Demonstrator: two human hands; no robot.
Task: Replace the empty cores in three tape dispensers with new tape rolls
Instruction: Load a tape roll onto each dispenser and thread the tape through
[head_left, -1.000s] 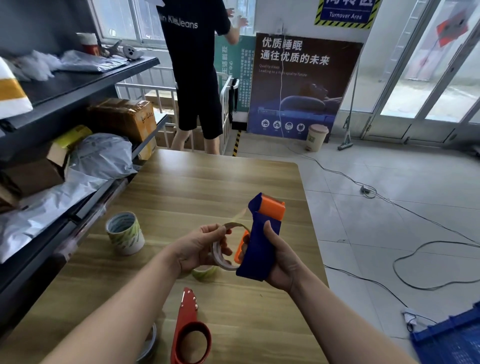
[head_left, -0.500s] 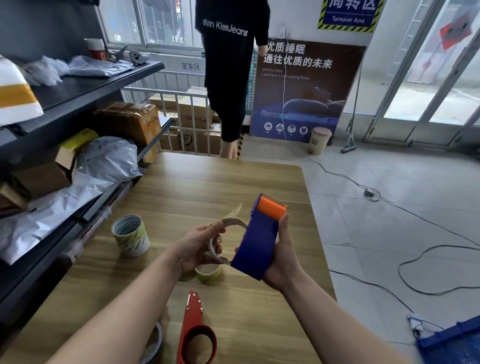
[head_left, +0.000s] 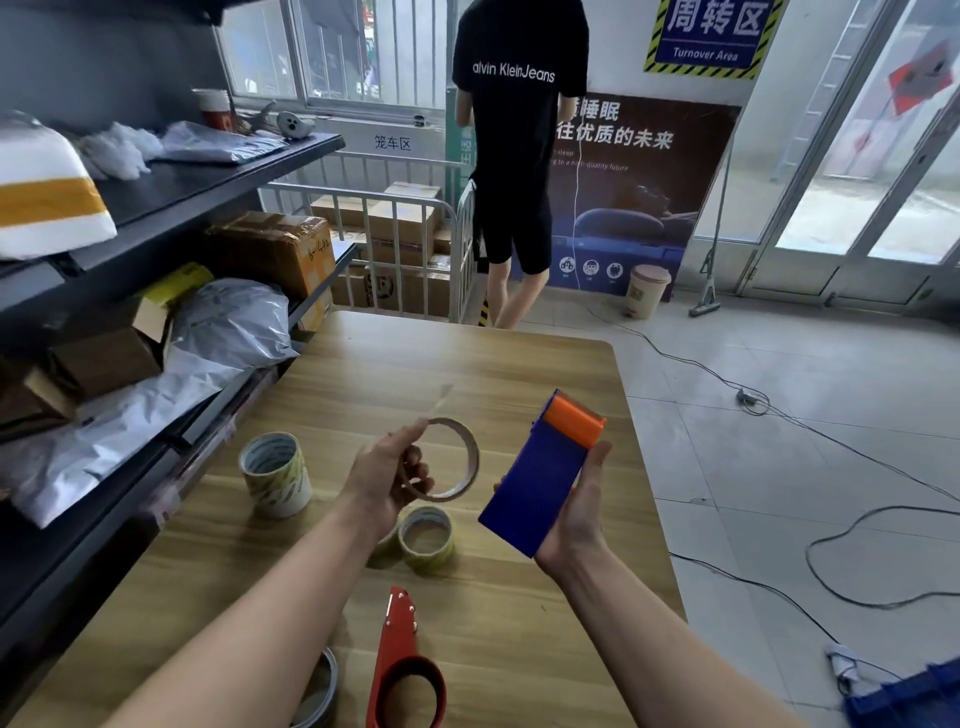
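The empty core (head_left: 471, 454), a thin brown ring with a short tail of tape (head_left: 441, 400) sticking up from it, is clear of the blue dispenser (head_left: 537, 486). It hangs in the air just to the dispenser's left, not touching it. As I read it, the removal step for this dispenser is done and loading is due. The next move calls for setting the core down, picking up a fresh roll and seating it on the dispenser's hub. That hub faces away from the camera and cannot be seen.

The left hand (head_left: 387, 475) grasps the core, with its fingers curled about the ring's left rim. The right hand (head_left: 576, 514) is wrapped round the blue dispenser from below, thumb along its right edge. It holds the dispenser tilted, with the orange end (head_left: 574, 418) uppermost.

A new tape roll (head_left: 427, 540) lies on the wooden table (head_left: 467, 374) below and left of the blue dispenser, and looks the handiest to take. A stack of rolls (head_left: 275, 480) stands well to the left of the dispenser. Below the blue dispenser, nearer the camera, lies a red dispenser (head_left: 402, 670). Farther down and to the left is another ring (head_left: 319, 691), too cut off to say what it is.
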